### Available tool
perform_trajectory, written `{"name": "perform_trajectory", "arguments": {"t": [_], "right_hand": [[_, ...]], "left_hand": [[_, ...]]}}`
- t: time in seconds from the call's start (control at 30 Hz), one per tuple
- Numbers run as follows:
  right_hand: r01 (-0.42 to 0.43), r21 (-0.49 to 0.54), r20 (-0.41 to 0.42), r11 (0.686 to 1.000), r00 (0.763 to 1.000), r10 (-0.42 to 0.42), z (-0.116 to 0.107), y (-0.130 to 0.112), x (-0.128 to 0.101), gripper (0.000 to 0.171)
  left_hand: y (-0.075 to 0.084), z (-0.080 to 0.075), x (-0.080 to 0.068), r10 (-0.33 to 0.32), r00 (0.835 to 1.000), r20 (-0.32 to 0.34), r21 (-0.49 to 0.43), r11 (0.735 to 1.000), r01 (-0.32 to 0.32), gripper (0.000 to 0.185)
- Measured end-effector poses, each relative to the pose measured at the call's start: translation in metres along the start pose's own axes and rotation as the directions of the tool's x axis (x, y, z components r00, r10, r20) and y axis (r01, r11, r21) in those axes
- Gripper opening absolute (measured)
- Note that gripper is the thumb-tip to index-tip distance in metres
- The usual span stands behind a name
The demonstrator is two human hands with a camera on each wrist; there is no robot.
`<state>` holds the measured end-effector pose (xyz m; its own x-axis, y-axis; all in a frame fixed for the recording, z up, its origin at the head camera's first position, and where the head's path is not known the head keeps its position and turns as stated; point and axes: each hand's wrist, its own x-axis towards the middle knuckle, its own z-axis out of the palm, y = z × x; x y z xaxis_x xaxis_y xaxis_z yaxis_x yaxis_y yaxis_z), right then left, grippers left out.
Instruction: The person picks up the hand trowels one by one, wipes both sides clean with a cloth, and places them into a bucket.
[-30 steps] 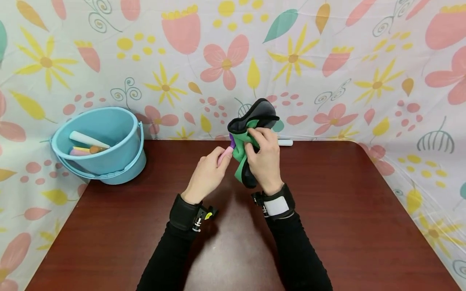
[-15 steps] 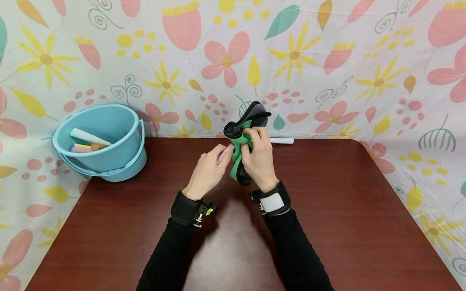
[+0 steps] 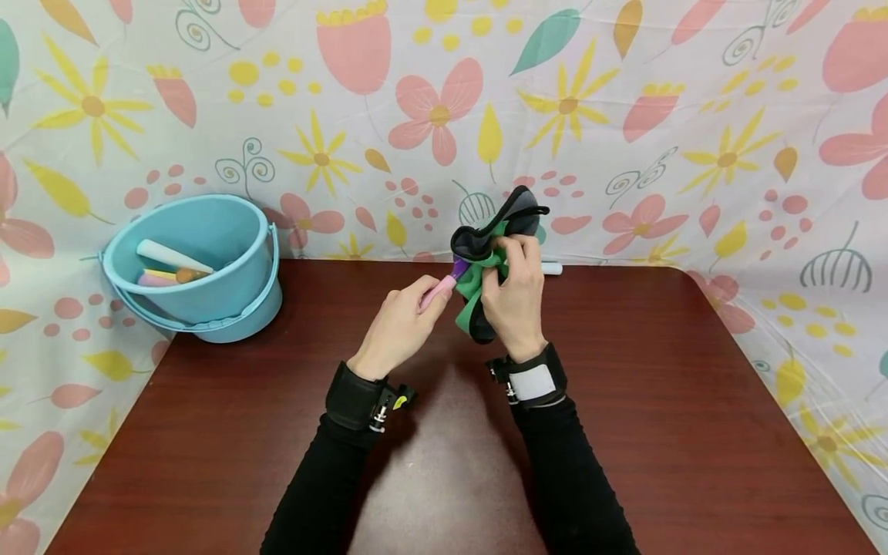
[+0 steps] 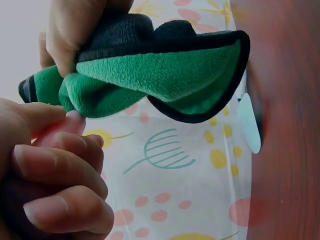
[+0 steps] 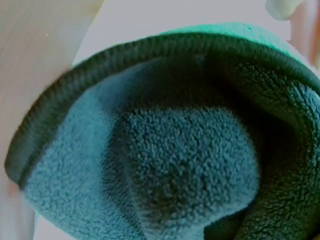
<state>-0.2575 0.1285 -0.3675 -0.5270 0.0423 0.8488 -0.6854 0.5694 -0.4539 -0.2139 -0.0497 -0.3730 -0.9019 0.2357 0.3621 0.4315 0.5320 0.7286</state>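
My left hand (image 3: 395, 331) grips the pink handle (image 3: 437, 294) of a slim tool whose purple section (image 3: 459, 267) shows just beyond it. The tool's far end is hidden by a cloth, so its kind is unclear. My right hand (image 3: 516, 301) pinches this bunched cloth (image 3: 471, 285), green on one face, dark grey on the other, with black edging. Held above the table, the cloth meets the tool at the purple section. In the left wrist view the green fold (image 4: 160, 75) hangs beyond my curled left fingers (image 4: 70, 205). Grey cloth (image 5: 190, 155) fills most of the right wrist view.
A light blue bucket (image 3: 187, 301) stands at the table's back left, holding a white stick-like piece (image 3: 173, 257) and several small coloured items. Behind my right hand, a pale stick (image 3: 552, 268) lies by the back edge of the brown table (image 3: 659, 401). A flowered curtain (image 3: 430, 193) hangs behind.
The cloth and my right hand shifted left, covering the purple section, then moved back right and slightly up, so it shows again. My left hand has hardly moved, still gripping the pink handle.
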Motion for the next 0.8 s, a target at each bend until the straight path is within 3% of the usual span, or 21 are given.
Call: {"name": "perform_trajectory", "arguments": {"t": [0.23, 0.43, 0.63, 0.8], "right_hand": [[-0.050, -0.018, -0.075, 0.999, 0.996, 0.049, -0.015, 0.014, 0.006, 0.027], [-0.110, -0.052, -0.171, 0.993, 0.980, 0.100, -0.031, 0.025, 0.010, 0.019], [-0.191, 0.002, -0.322, 0.982, 0.929, 0.181, -0.047, 0.026, 0.015, 0.006], [-0.206, 0.134, -0.423, 0.969, 0.873, 0.244, -0.052, 0.007, 0.022, 0.002]], "left_hand": [[-0.001, 0.005, 0.001, -0.006, 0.999, 0.050, -0.041, 0.999, 0.008, 0.025], [-0.003, 0.002, 0.001, -0.058, 0.997, 0.058, -0.041, 0.997, 0.061, 0.042], [-0.003, -0.004, 0.001, -0.100, 0.994, 0.051, -0.064, 0.993, 0.103, 0.038], [-0.004, -0.004, 0.002, -0.119, 0.991, 0.062, -0.050, 0.991, 0.122, 0.036]]}}
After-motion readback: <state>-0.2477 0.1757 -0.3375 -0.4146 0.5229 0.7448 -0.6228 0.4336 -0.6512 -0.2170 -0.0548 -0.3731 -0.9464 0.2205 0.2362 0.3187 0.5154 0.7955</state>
